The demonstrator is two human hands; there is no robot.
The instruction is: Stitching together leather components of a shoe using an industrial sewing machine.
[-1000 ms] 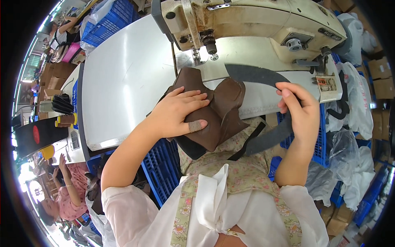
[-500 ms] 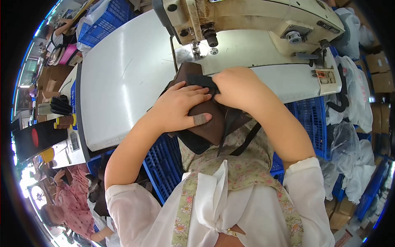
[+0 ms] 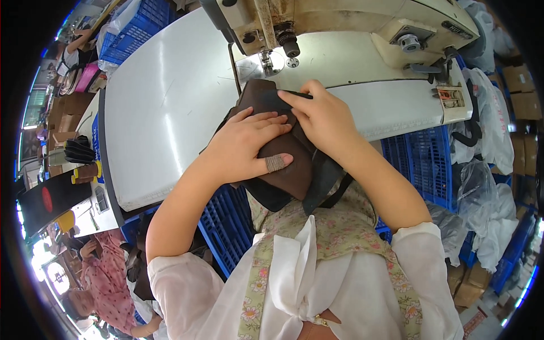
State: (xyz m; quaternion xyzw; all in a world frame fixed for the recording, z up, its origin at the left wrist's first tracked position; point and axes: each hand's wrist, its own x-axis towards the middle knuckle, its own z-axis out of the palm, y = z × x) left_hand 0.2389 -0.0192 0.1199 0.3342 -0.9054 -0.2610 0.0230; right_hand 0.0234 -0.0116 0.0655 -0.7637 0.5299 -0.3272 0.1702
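Note:
A dark brown and black fabric piece, perhaps part of a bag, lies at the front edge of the sewing table, partly over my lap. My left hand rests flat on its brown face, fingers apart, with a band of tape round the thumb. At the piece's upper right, my right hand pinches a black strip at the edge between thumb and forefinger. Black straps hang down toward my apron. Just beyond the piece stands the sewing machine, its presser foot apart from the fabric.
The white tabletop stretches left. Blue crates stand below the table at right and left. Clear plastic bags and cartons are at the far right. Thread spools sit at left; another person in pink sits nearby.
My right hand has turned and opened out from a closed grip, its forefinger now extended along the black strip. The left hand stays on the brown fabric. The view has shifted slightly.

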